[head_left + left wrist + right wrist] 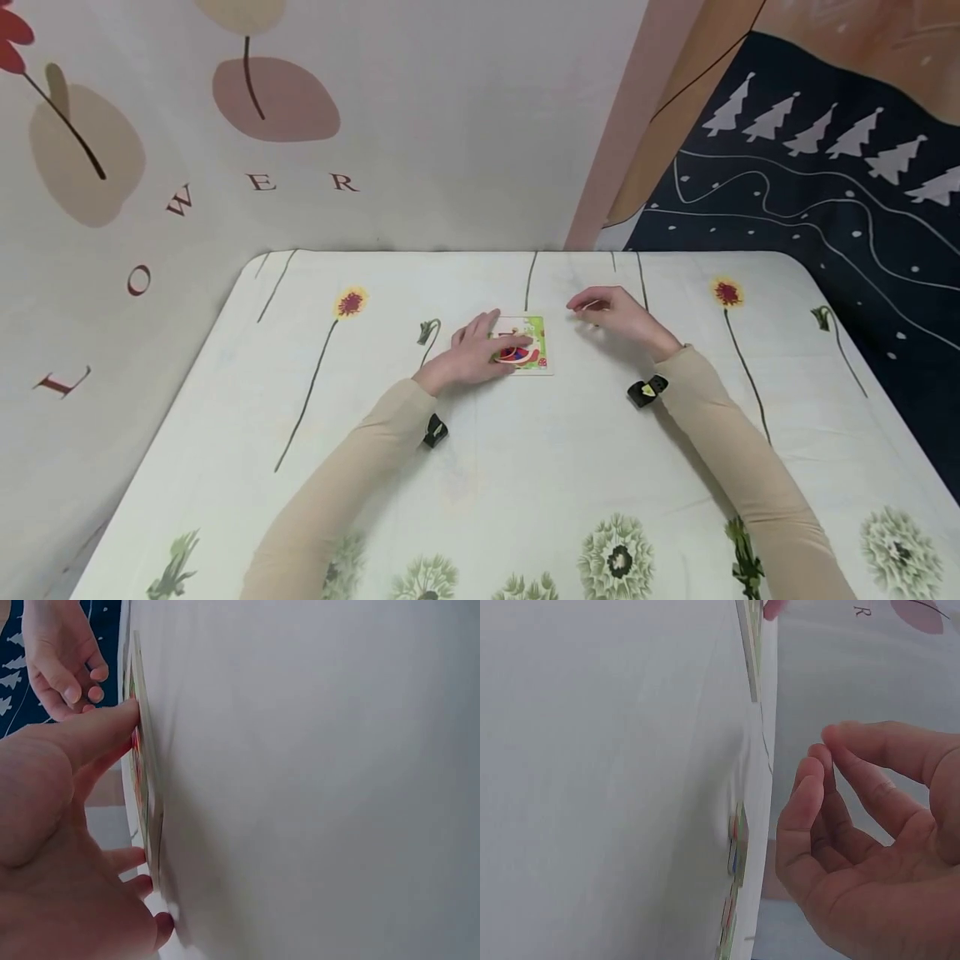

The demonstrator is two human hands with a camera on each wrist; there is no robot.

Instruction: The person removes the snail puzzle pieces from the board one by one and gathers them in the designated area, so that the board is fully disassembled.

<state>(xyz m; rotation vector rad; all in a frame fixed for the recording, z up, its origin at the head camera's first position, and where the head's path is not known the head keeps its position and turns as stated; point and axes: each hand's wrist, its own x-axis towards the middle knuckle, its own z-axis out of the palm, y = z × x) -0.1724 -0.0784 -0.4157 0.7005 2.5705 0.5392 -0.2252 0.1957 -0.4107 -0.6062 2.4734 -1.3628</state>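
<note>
The square picture board [537, 327] lies on the desk [532, 467], partly covered by my left grip [471, 352], its fingers spread over it. My right grip [618, 317] hovers to the board's right, fingers loosely bent, nothing visible between the tips. Small flat pieces [740, 844] lie below it. I'd press the board lightly and evenly against sliding, and take each piece by its edges.

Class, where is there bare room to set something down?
Free: tablecloth between left sleeve and right sleeve, nearer than the picture board; also outside either sleeve. Crowded: that board, under the left hand, and small pieces near the right hand.
</note>
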